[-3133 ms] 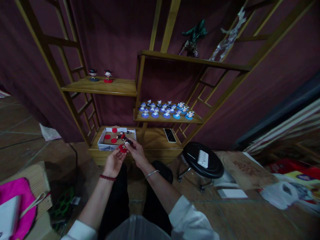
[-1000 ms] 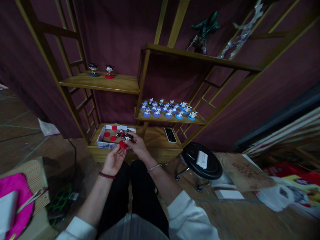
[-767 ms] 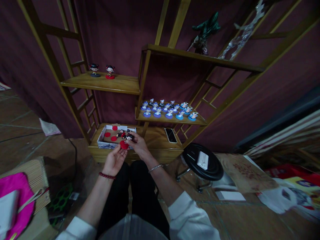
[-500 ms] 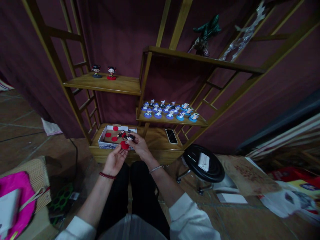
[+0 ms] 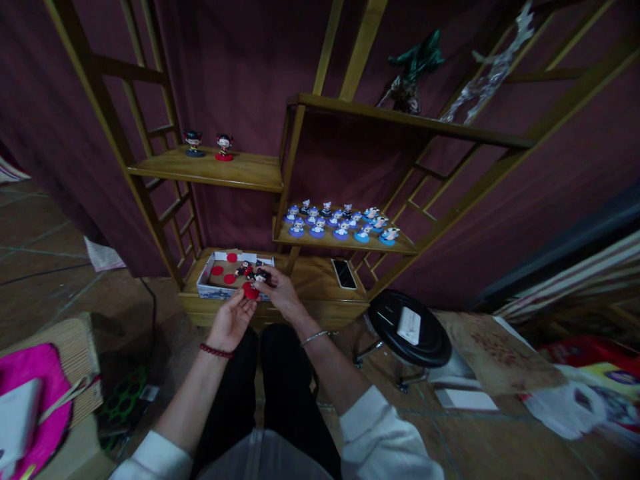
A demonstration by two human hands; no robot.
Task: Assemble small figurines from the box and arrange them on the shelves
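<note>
My left hand (image 5: 234, 320) pinches a round red base (image 5: 251, 291) between thumb and fingers, in front of a shallow cardboard box. Fingers of my right hand (image 5: 280, 292) are closed on a small black-haired figurine (image 5: 261, 276), held right over the red base; whether the two fit together I cannot make out. Inside the open box (image 5: 207, 291) lie loose red discs (image 5: 217, 271) and another dark-haired figurine (image 5: 244, 268). Two similar figurines stand on the upper left shelf, one on a dark base (image 5: 194, 144), the other on a red base (image 5: 224, 147).
Several purple and blue figurines (image 5: 317, 229) fill the middle shelf (image 5: 345, 244). A phone (image 5: 344, 274) lies on the lowest shelf. Above stands a green statue (image 5: 415, 67). To the right is a black wheeled stool (image 5: 430, 337); a pink cloth item (image 5: 50, 373) lies at left.
Both hands keep their hold on the figurine and the red base with barely any motion. The whole view has shifted very slightly.
</note>
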